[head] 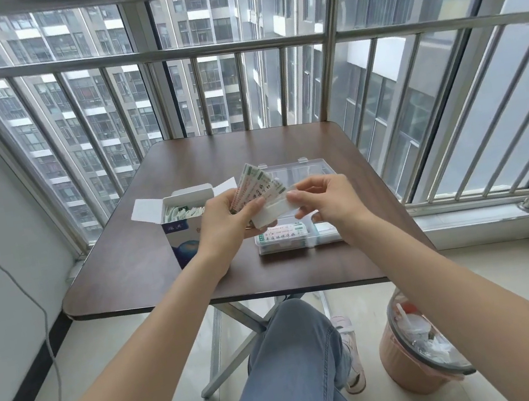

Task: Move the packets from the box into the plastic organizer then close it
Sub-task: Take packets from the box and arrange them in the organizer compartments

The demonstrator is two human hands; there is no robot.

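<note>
A white and blue box (pixel 180 229) stands open on the brown table (pixel 150 274), with more green and white packets (pixel 182 212) inside it. My left hand (pixel 225 222) grips a fanned bunch of green and white packets (pixel 255 186) above the table. My right hand (pixel 326 202) pinches the edge of a white piece (pixel 270 215) at the bottom of that bunch. Below my hands lies the clear plastic organizer (pixel 297 242), its lid (pixel 300 170) raised behind it, with a packet (pixel 282 234) lying inside.
A metal window railing (pixel 238 90) runs right behind the table. A pink waste bin (pixel 415 349) with rubbish stands on the floor at the right. My crossed legs in jeans (pixel 293 369) are under the table's front edge. A grey cable (pixel 27 289) hangs down the left wall.
</note>
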